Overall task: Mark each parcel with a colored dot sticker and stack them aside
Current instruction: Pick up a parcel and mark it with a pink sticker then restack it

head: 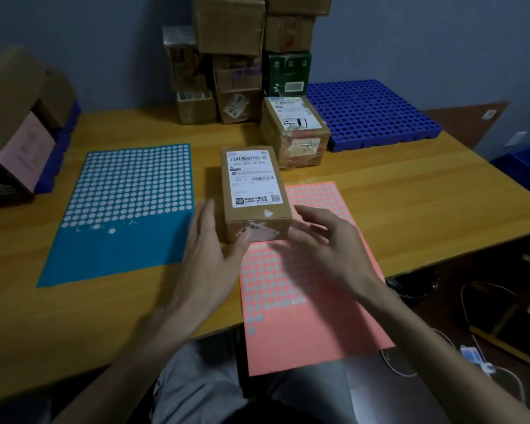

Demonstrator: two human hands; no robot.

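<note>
A small brown parcel (253, 191) with a white shipping label lies in the middle of the wooden table (410, 191), its near end over the top of the pink sticker sheet (300, 289). My left hand (208, 255) is at its near left corner, fingers straight, the thumb touching the near end face. My right hand (322, 246) hovers just right of the parcel's near end with relaxed, spread fingers, holding nothing. A blue sticker sheet (123, 209), with many dots peeled off, lies to the left.
A second taped parcel (294, 130) stands behind the first. Stacked cardboard boxes (236, 62) line the back wall. A blue perforated pallet (371, 114) lies at the back right. Boxes (19, 123) sit on the left edge. The pink sheet overhangs the table's near edge.
</note>
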